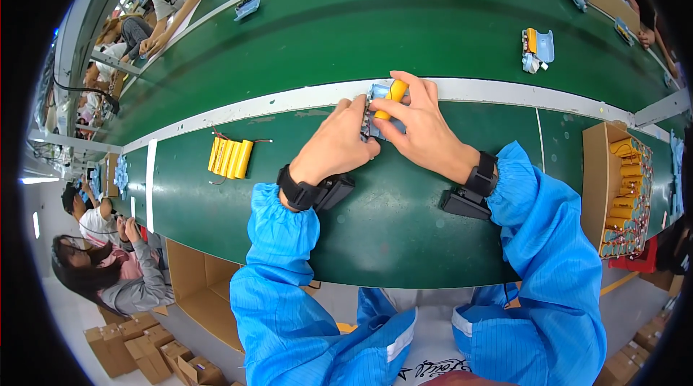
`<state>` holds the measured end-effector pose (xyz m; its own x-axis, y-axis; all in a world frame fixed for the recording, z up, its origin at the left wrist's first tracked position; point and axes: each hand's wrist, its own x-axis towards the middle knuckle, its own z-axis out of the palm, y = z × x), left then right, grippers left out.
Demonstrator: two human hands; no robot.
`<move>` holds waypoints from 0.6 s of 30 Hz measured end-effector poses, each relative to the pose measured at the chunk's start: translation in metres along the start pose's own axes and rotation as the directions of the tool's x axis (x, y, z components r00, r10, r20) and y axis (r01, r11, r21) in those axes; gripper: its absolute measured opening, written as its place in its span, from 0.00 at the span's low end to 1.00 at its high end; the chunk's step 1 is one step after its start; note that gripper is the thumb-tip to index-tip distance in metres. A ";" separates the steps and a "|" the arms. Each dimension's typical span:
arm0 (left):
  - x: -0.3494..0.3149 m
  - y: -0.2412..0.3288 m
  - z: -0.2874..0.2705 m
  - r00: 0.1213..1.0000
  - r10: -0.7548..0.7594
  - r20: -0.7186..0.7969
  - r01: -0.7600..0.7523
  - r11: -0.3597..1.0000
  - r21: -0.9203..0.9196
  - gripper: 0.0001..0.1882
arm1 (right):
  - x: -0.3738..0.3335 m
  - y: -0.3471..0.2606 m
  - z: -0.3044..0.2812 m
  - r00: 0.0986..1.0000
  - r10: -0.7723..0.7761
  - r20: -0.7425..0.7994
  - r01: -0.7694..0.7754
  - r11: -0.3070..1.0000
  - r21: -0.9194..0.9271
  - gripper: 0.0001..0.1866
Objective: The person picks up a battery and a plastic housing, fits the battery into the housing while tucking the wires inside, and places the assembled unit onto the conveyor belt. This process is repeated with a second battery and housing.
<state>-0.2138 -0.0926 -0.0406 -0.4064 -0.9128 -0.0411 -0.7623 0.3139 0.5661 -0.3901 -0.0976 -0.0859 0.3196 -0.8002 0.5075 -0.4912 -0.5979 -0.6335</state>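
Note:
At the white rail along the bench's far side, my left hand (330,142) is closed on the edge of a small light-blue plastic casing (377,91), its fingers by a narrow strip of parts that looks like a circuit board. My right hand (432,130) pinches a yellow battery pack (394,99) between thumb and fingers, tilted over the casing. The fingers partly cover both, so I cannot tell how deep the pack sits. On the green bench to the left lies another yellow battery pack (231,158) of several cells, with short wires at its ends.
A cardboard box (595,185) of yellow battery packs stands at the right. Beyond the white rail (289,102), a green belt (404,25) carries an opened blue casing with a yellow pack (546,47) and another blue casing (247,7). Several people work around; an open carton (206,285) stands lower left.

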 end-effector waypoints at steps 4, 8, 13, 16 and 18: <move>-0.004 0.007 -0.013 0.999 -0.030 -0.036 0.028 0.997 -0.068 0.27 | -0.001 -0.004 0.001 1.000 -0.007 -0.010 0.006 0.999 -0.046 0.13; -0.005 0.007 -0.019 0.998 0.047 -0.028 -0.049 0.996 -0.075 0.24 | -0.002 -0.004 0.002 1.000 -0.007 -0.011 0.006 0.996 -0.085 0.14; -0.003 0.006 -0.019 0.995 0.098 -0.029 -0.100 0.994 -0.038 0.19 | -0.001 -0.005 0.002 1.000 0.012 -0.013 -0.013 0.997 -0.079 0.14; -0.002 0.006 -0.020 0.989 0.141 -0.044 -0.143 0.988 -0.063 0.18 | -0.002 -0.004 0.001 1.000 0.025 -0.015 -0.026 0.998 -0.064 0.13; -0.002 0.009 -0.022 0.987 0.160 -0.016 -0.160 0.987 -0.009 0.19 | -0.002 -0.004 0.001 0.999 0.031 -0.016 -0.032 0.998 -0.057 0.13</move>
<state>-0.2085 -0.0935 -0.0172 -0.5148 -0.8550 0.0628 -0.6830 0.4533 0.5728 -0.3877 -0.0939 -0.0853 0.2910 -0.8174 0.4971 -0.5461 -0.5685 -0.6152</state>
